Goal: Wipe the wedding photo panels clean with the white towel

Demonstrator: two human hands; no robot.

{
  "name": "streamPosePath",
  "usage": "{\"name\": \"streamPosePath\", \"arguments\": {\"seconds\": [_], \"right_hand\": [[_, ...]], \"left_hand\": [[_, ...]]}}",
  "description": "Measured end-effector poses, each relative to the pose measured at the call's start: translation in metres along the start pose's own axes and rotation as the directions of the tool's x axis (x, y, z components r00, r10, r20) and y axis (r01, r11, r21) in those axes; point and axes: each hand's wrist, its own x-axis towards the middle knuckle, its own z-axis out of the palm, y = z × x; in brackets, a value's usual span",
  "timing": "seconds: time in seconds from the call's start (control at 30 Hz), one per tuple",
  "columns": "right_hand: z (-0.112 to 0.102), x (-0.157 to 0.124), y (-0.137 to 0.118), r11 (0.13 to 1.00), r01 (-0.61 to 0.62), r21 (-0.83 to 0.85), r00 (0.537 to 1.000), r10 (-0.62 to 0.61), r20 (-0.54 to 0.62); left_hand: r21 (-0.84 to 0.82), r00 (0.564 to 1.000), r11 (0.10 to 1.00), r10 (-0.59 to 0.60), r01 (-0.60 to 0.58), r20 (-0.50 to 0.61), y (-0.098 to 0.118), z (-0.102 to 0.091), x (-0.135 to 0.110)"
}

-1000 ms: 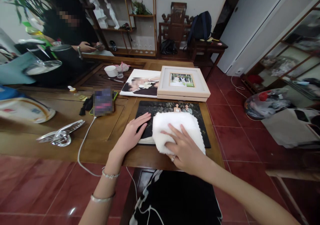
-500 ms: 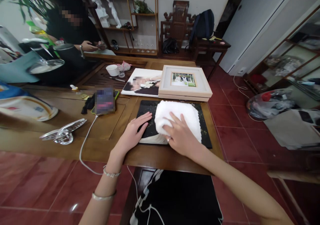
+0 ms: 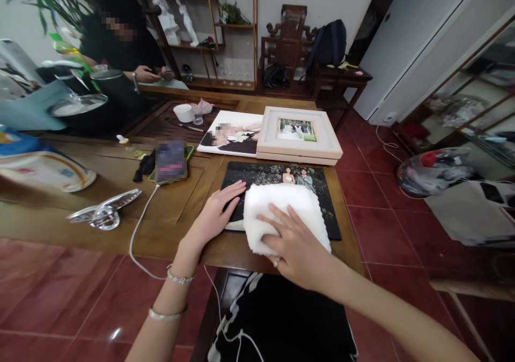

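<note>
A dark photo panel (image 3: 257,173) lies flat at the table's near edge, with a couple pictured at its upper right. My left hand (image 3: 219,209) rests flat on the panel's left side, fingers stretched out. Under my right hand (image 3: 295,244) is a fluffy white towel (image 3: 281,196), held against the panel with the fingers spread over it. The towel covers the panel's lower middle and overhangs its near edge. A pale strip (image 3: 235,226) shows at the panel's lower left edge.
Behind the panel lie a framed photo (image 3: 269,137) on a stack and a portrait print (image 3: 231,142). To the left are a phone (image 3: 171,161) on a white cable (image 3: 134,233), a silver hair clip (image 3: 107,209) and a white cup (image 3: 184,113). Another person (image 3: 120,45) sits across the table.
My right hand has drawn the towel toward me, down the panel. The pictured couple at the panel's top is now uncovered. My left hand keeps its place.
</note>
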Motion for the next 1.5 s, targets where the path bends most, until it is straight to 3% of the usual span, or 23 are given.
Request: {"name": "streamPosePath", "arguments": {"seconds": [0.33,0.57,0.7,0.93,1.07,1.4,1.5], "right_hand": [[-0.009,0.066,0.044,0.995,-0.037,-0.091,0.992,0.026,-0.126],[-0.005,0.076,0.063,0.994,-0.069,-0.09,0.977,0.049,-0.21],[-0.003,0.055,0.043,0.993,-0.088,-0.076,0.981,0.073,-0.18],[0.01,-0.004,-0.02,0.997,-0.055,0.044,0.998,0.056,-0.02],[0.012,-0.013,-0.029,0.996,-0.023,0.084,1.0,0.022,0.01],[0.006,0.04,0.04,0.988,-0.125,-0.089,0.97,0.103,-0.218],[0.004,0.057,0.052,0.982,-0.152,-0.111,0.966,0.124,-0.225]], "left_hand": [[-0.009,0.999,1.0,0.017,-0.017,-0.043,0.0,0.001,0.001],[-0.006,0.999,1.0,0.014,-0.015,-0.033,-0.001,0.0,0.0],[-0.006,1.0,1.0,0.002,-0.003,-0.026,0.0,0.0,0.001],[-0.011,1.0,1.0,-0.009,0.009,-0.017,0.002,0.0,0.001],[-0.015,1.0,1.0,-0.004,0.004,-0.014,0.001,-0.001,0.001],[-0.032,1.0,0.999,-0.004,0.003,-0.027,-0.003,0.002,0.0],[-0.106,0.998,0.994,0.003,-0.011,-0.067,0.001,-0.001,-0.002]]}}
